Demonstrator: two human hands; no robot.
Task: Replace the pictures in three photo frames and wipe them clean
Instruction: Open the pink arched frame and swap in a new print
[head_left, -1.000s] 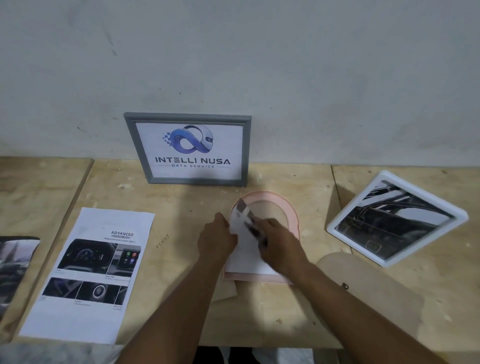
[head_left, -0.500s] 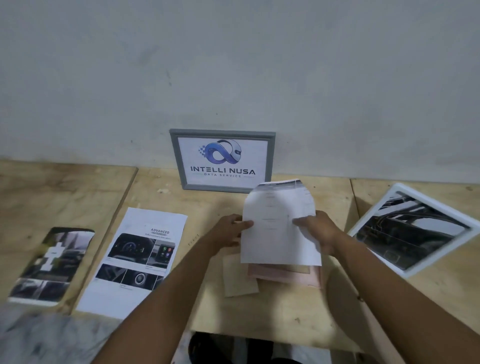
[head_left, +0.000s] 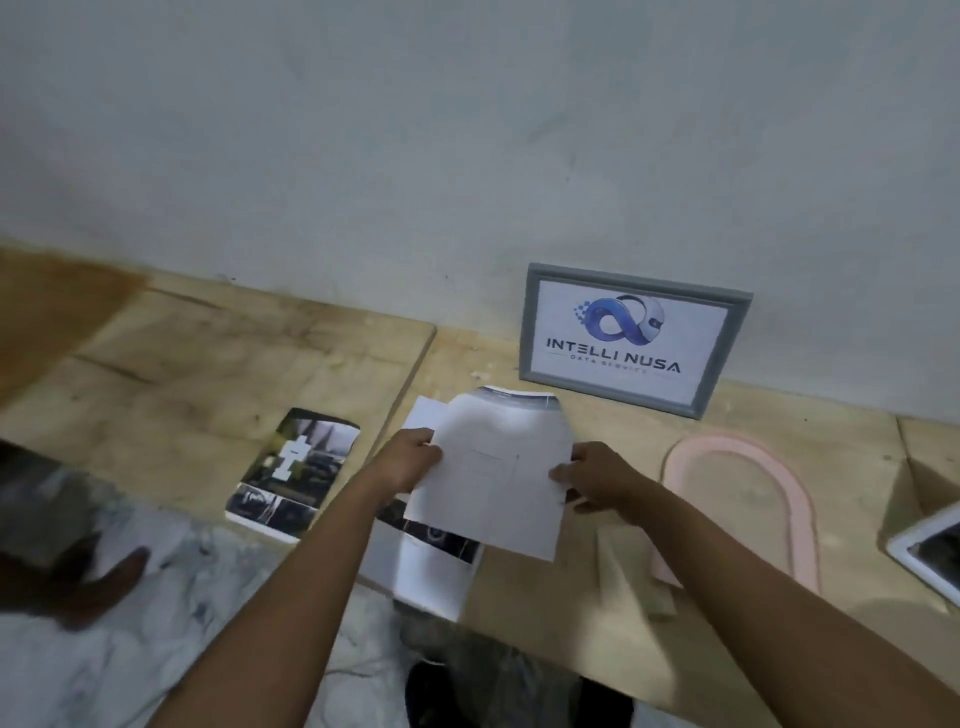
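- Holding a loose paper sheet (head_left: 493, 478) above the table (head_left: 208, 364), the person has it by both side edges. The left hand (head_left: 410, 457) grips the left edge and the right hand (head_left: 597, 478) pinches the right edge. The blank back faces the camera, and a dark printed strip shows along the far edge.
- Judged from this, the step in hand is the picture swap for the pink arched frame (head_left: 800, 519). The sheet looks like the picture that belongs out of it, and wiping has not begun.
- The next move probably calls for laying the sheet down away from the frames and freeing a hand. That hand can then take the dark arch-topped print (head_left: 296, 467), which lies flat to the left and matches the pink frame's outline.
- The pink frame lies flat to the right of the hands and holds nothing, with bare wood showing through its opening. A tan board just near of it may be its backing, but it is too blurred to tell.
- The grey frame (head_left: 530, 322) leans on the wall at the far side and holds a logo print reading INTELLI NUSA.
- The white frame (head_left: 906, 545) is cut off by the right edge and holds a dark picture.
- A printed page (head_left: 441, 571) lies on the table under the held sheet, partly covered by it.
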